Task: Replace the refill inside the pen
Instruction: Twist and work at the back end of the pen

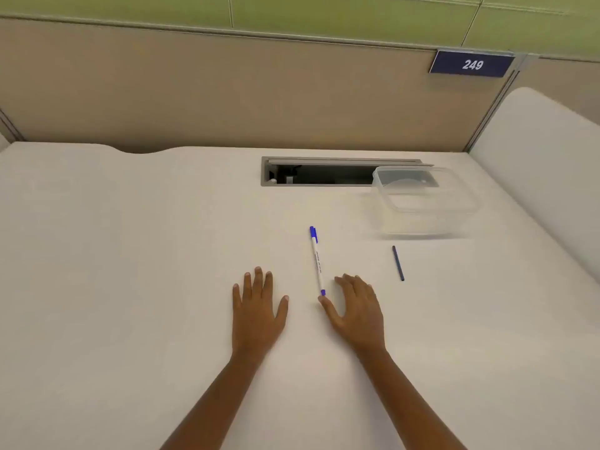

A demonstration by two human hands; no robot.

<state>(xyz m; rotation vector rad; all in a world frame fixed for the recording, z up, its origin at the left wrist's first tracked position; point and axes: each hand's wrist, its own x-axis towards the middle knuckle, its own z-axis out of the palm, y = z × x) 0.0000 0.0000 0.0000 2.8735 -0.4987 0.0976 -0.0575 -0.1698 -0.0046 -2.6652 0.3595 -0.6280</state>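
A white pen (317, 261) with a blue cap and blue end plug lies on the white desk (130, 254), pointing away from me. A thin dark blue refill (398, 263) lies by itself to the pen's right. My left hand (258, 308) rests flat on the desk left of the pen, fingers straight. My right hand (358, 310) lies on the desk just right of the pen's near end, fingers spread and slightly bent. Its thumb tip is right at the pen's blue end. Neither hand holds anything.
A clear plastic container (425, 201) stands at the back right, partly over an open cable slot (324, 173) in the desk. A beige partition with a blue "249" sign (471, 64) runs behind. A white curved divider (545, 164) bounds the right side.
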